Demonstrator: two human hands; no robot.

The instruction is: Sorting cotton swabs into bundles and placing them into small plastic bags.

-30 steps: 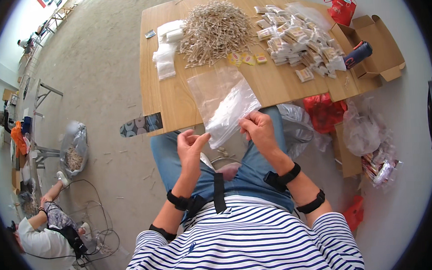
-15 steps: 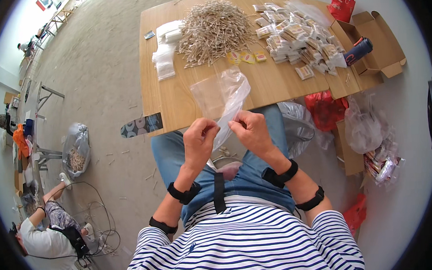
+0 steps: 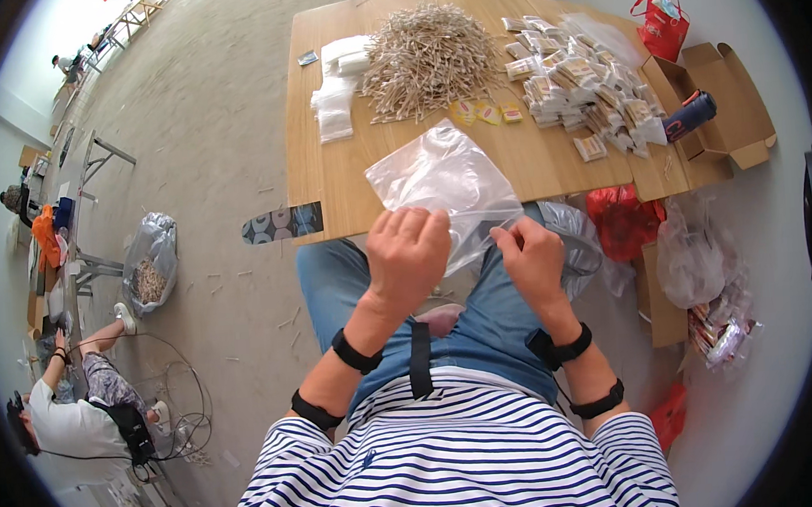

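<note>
A clear plastic bag (image 3: 447,169) spreads over the table's near edge, between my two hands. My left hand (image 3: 411,258) is closed on its near left side, the fingers curled over the film. At the bag's near right corner, my right hand (image 3: 532,261) pinches the edge between thumb and forefinger. Beyond the bag rises a big heap of cotton swabs (image 3: 428,59). Several small yellow cards (image 3: 488,112) lie in front of that heap. To its left is a stack of white plastic bags (image 3: 334,110), and to its right a pile of packed cotton swabs (image 3: 580,79).
Right of the wooden table (image 3: 329,184) stand an open cardboard box (image 3: 724,99), a dark blue bottle (image 3: 690,116) and a red bag (image 3: 661,29). Red and clear plastic bags crowd below. A sack of swabs (image 3: 150,267) and another person (image 3: 84,417) are at left.
The bag has gone from bunched and twisted to spread out flatter. My hands have moved apart, the right one further right, and the left has turned its back upward.
</note>
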